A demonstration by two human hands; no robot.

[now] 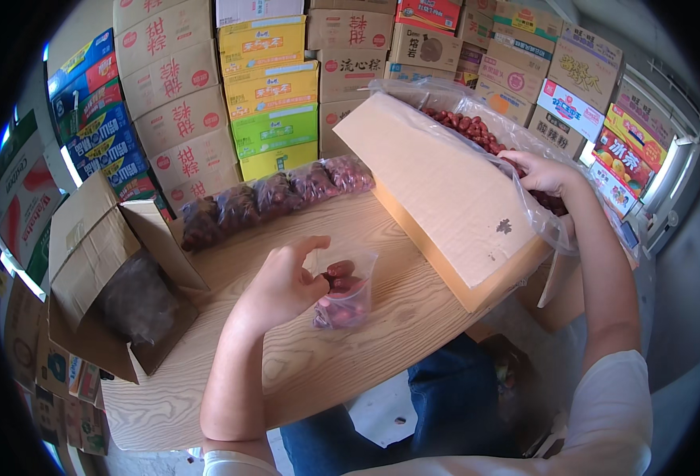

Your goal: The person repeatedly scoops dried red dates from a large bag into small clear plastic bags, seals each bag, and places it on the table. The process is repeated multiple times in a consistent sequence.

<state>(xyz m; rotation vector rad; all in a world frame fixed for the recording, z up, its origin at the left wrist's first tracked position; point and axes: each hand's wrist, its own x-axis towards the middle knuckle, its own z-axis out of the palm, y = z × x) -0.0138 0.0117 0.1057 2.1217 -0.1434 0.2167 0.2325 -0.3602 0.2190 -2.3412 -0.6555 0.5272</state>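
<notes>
My left hand (286,282) holds the rim of a small clear plastic bag (346,300) that stands on the wooden table (286,365), partly filled with red dates. My right hand (542,172) reaches into a large cardboard box (445,190) lined with clear plastic and full of red dates (469,127); its fingers are down among the fruit, so I cannot see what they grip. The box is tilted toward me at the table's right end.
A row of filled bags of dates (275,197) lies along the table's far edge. An open cardboard box (116,274) with a dark filled bag stands at the left. Stacked printed cartons (271,87) form a wall behind.
</notes>
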